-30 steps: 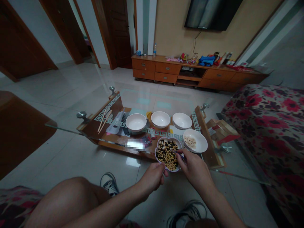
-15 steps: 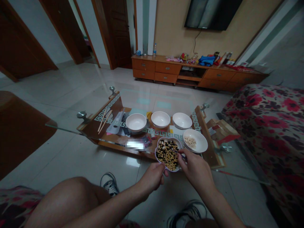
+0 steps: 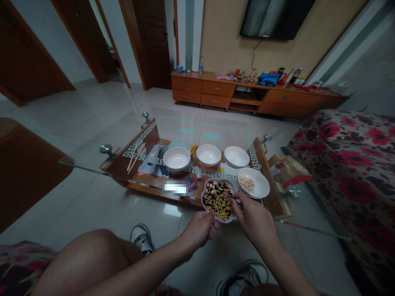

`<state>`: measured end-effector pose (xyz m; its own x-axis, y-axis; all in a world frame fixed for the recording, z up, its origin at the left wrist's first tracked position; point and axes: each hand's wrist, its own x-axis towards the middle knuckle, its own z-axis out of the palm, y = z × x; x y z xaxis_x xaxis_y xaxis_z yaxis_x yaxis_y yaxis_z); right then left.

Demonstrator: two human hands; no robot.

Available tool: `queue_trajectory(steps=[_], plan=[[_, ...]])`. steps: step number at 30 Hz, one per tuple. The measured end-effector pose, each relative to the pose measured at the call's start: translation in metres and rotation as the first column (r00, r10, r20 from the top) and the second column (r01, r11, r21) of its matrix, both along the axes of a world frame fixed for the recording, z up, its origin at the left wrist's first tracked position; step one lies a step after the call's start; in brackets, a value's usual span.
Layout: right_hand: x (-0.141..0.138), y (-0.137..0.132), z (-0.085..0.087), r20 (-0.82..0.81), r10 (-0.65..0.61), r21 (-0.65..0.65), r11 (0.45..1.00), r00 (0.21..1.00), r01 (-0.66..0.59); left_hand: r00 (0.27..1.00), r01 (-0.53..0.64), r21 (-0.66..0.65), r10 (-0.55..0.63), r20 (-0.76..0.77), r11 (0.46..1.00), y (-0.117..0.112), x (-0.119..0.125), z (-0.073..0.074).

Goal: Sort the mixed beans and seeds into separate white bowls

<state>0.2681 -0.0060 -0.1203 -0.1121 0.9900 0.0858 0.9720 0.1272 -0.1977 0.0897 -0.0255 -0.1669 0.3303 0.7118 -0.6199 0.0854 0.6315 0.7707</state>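
My left hand grips the near-left rim of a flower-shaped bowl, with the thumb on the edge. Inside lies a mix of yellow and black beans with a few pale pieces among them. Over the bowl's right side, my right hand pinches a slim metal tool, its tip down at the beans; the exact kind is too small to tell. Beside it, a white bowl holds pale, peanut-like pieces. Behind stand three white bowls: left, middle and right.
The bowls stand on a glass-topped table with a wooden shelf beneath. Chopsticks and plastic packets lie at the left. A paper bag is by the right side, near a flowered sofa. Beyond is a TV cabinet.
My right hand has shifted very slightly, with the tool still at the beans. My left hand and the bowls stay in the same place.
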Motion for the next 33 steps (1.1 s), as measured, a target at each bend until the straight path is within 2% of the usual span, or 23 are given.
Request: queue_trajectory(steps=[8, 21, 27, 33], plan=[[0.0, 0.001, 0.001, 0.028, 0.013, -0.005, 1.0, 1.0, -0.013, 1.0, -0.015, 0.001, 0.015, 0.018, 1.0, 0.001, 0.0, -0.005], [0.0, 0.0, 0.003, 0.012, 0.002, 0.006, 1.0, 1.0, -0.002, 1.0, -0.012, 0.01, 0.011, 0.011, 1.0, 0.0, -0.001, 0.007], [0.001, -0.001, 0.003, -0.04, -0.033, 0.021, 0.999, 0.999, 0.034, 1.0, -0.011, 0.006, 0.011, 0.006, 1.0, -0.001, -0.001, 0.003], [0.01, 0.001, 0.005, -0.08, -0.08, 0.131, 0.987, 0.994, 0.09, 1.0, -0.002, 0.008, 0.002, 0.004, 1.0, 0.001, -0.002, -0.005]])
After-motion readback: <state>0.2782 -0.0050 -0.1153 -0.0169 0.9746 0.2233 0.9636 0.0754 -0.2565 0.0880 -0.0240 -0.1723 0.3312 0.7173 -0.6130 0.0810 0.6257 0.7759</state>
